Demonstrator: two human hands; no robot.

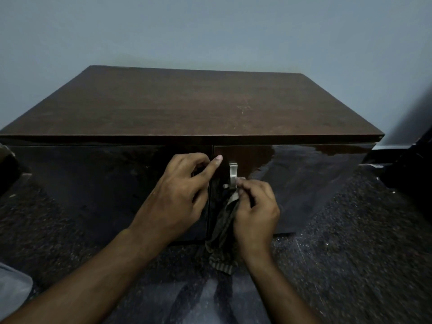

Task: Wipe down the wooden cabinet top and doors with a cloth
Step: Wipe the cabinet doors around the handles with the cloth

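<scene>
Head view: right hand point(254, 211) pinches striped cloth point(224, 230) against metal handle point(232, 175). Left hand point(180, 195), fingers loosely curled, index on right door point(292, 183); both hands cover the door seam.

Both bare forearms reach forward from the bottom of the view, the left from the lower left corner and the right from the lower middle, converging ahead of the person; the left hand point(177, 195) is held back-up with its index finger stretched forward and the other fingers curled under; the right hand point(256, 212) sits just beside it and lower, fingers bunched and closed in a pinch, knuckles toward the camera. The two hands are near each other but apart.
</scene>
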